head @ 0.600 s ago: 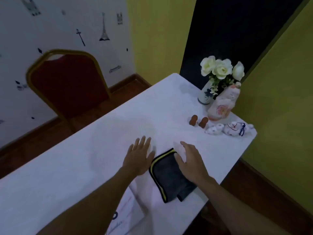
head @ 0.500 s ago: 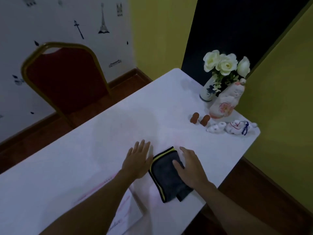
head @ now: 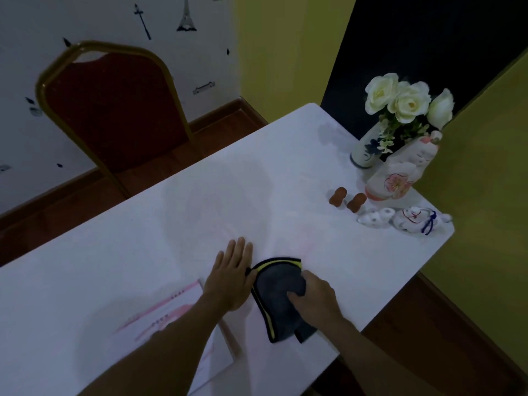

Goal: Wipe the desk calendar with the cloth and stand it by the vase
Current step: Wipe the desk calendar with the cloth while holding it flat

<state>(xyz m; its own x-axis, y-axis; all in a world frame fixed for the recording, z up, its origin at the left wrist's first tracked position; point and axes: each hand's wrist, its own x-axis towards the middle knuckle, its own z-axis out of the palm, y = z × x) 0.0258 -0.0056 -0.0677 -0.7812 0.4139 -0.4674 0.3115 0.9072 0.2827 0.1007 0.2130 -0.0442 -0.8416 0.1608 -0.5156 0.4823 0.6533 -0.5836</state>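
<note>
A red chair (head: pixel 114 110) with a gold frame stands beyond the far edge of the white table (head: pixel 143 238), at the left of the view.

The desk calendar (head: pixel 174 312) lies flat on the table near the front edge, partly under the left forearm; pink print is visible on it, blurred. In the earlier frames only its lower corner showed; more of its surface is now in view.

The left hand (head: pixel 231 278) rests palm down on the table, fingers extended and together, holding nothing. Its edge touches the left border of the cloth (head: pixel 274 298). Its pose matches the earlier frames.

The cloth, dark grey with a yellow and black trim, lies on the table just right of the calendar. Earlier it lay flat as a rectangle; its far edge is now bunched into a curve.

The right hand (head: pixel 314 295), previously flat and open on the cloth, now has its fingers curled in, gripping the cloth's upper right portion.

At the table's far right corner, well apart from the calendar, stand the vase (head: pixel 365 152) with white flowers (head: pixel 405 101), a ceramic figurine (head: pixel 397 178), two small brown figures (head: pixel 347 200) and two small white ornaments (head: pixel 400 221).
</note>
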